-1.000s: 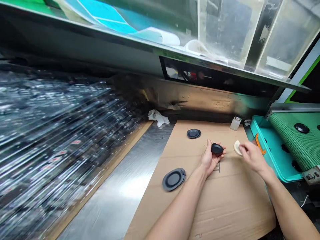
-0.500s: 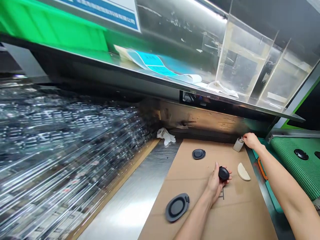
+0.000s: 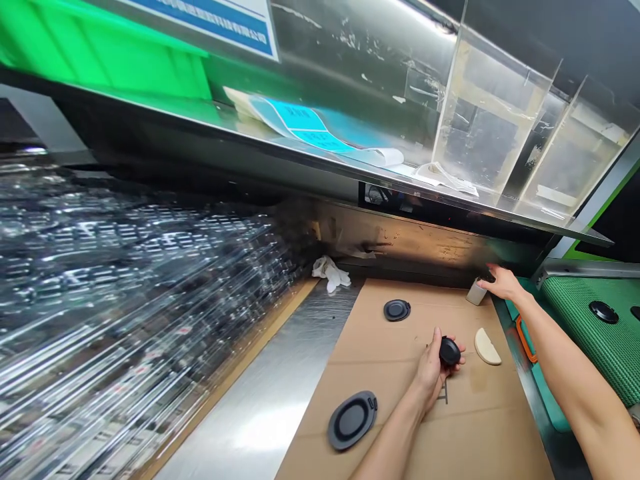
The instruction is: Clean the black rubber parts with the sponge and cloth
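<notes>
My left hand is closed around a small round black plastic part, its dished face turned up. At the back right of the cardboard, my right hand is at the top of a small whitish bottle. Thumb and fingers are spread there, the thumb at or against the bottle's top, which is partly hidden. A cream half-round pad lies just right of the left hand. Two dark grey oval parts with round recesses lie on the cardboard, one farther back and a larger-looking one nearer.
The cardboard sheet covers part of a metal bench. Stacked clear plastic packs fill the left. A crumpled white glove or cloth lies behind. Overhead runs a metal shelf; at right is a green conveyor belt carrying black parts.
My right hand's thumb and fingers have spread apart at the bottle's top. My left hand has shifted slightly, still holding the round black part.
</notes>
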Demonstrator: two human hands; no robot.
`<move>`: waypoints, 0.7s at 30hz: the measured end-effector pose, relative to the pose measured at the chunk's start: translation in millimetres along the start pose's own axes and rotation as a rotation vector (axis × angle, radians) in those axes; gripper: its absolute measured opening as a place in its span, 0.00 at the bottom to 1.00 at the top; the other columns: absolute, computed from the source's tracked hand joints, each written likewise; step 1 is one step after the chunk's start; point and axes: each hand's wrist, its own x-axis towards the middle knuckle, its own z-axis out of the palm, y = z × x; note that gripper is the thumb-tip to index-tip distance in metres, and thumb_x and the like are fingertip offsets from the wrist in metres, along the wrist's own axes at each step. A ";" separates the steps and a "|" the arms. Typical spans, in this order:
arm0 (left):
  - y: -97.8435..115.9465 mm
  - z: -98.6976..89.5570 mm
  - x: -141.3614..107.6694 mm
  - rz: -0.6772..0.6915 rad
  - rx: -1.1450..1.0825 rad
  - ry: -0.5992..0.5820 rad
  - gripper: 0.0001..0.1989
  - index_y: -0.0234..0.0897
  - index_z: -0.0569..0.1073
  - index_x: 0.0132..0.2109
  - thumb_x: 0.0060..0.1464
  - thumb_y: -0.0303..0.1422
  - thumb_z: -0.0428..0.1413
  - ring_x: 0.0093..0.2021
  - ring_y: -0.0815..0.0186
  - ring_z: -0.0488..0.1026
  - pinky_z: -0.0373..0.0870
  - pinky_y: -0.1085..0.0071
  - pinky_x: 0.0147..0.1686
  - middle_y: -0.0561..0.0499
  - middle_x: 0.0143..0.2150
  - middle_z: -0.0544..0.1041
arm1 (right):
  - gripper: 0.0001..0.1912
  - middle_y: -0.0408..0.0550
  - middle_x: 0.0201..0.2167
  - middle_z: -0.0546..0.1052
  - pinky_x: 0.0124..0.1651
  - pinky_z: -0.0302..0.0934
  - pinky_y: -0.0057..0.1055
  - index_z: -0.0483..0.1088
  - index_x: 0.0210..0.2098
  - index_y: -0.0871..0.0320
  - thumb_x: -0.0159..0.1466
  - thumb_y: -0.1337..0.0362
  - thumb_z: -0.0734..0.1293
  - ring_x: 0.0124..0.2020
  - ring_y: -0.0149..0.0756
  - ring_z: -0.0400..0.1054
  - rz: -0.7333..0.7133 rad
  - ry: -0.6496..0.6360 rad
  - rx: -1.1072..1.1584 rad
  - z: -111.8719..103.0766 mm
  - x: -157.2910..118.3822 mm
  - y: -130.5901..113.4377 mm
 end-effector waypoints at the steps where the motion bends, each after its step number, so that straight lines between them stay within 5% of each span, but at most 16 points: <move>1: -0.6 -0.5 0.4 0.001 0.000 0.000 0.26 0.33 0.69 0.45 0.60 0.55 0.54 0.25 0.65 0.77 0.68 0.73 0.24 0.41 0.34 0.81 | 0.35 0.55 0.58 0.75 0.58 0.63 0.33 0.67 0.63 0.56 0.60 0.53 0.73 0.58 0.44 0.70 -0.011 -0.026 -0.002 0.9 2.5 -1.5; 6: -2.1 -2.1 3.8 -0.011 0.008 0.003 0.26 0.33 0.69 0.46 0.59 0.55 0.55 0.24 0.65 0.77 0.68 0.73 0.23 0.41 0.34 0.81 | 0.20 0.49 0.48 0.81 0.51 0.66 0.32 0.77 0.53 0.53 0.62 0.56 0.71 0.50 0.41 0.74 0.022 -0.062 -0.028 -1.1 9.5 -2.4; 14: -3.1 -2.8 5.4 -0.010 0.018 -0.013 0.26 0.34 0.68 0.46 0.58 0.55 0.56 0.24 0.65 0.77 0.67 0.73 0.24 0.42 0.34 0.81 | 0.18 0.48 0.46 0.81 0.46 0.65 0.30 0.79 0.49 0.50 0.62 0.53 0.69 0.47 0.41 0.74 -0.003 -0.137 -0.153 -14.9 16.4 -5.7; 21: -5.5 -4.5 8.4 -0.008 0.027 -0.012 0.26 0.34 0.68 0.46 0.57 0.55 0.57 0.24 0.64 0.77 0.66 0.73 0.24 0.42 0.34 0.81 | 0.15 0.50 0.41 0.82 0.44 0.65 0.33 0.79 0.42 0.52 0.53 0.61 0.73 0.44 0.46 0.75 -0.051 -0.177 -0.227 -21.5 30.9 -19.0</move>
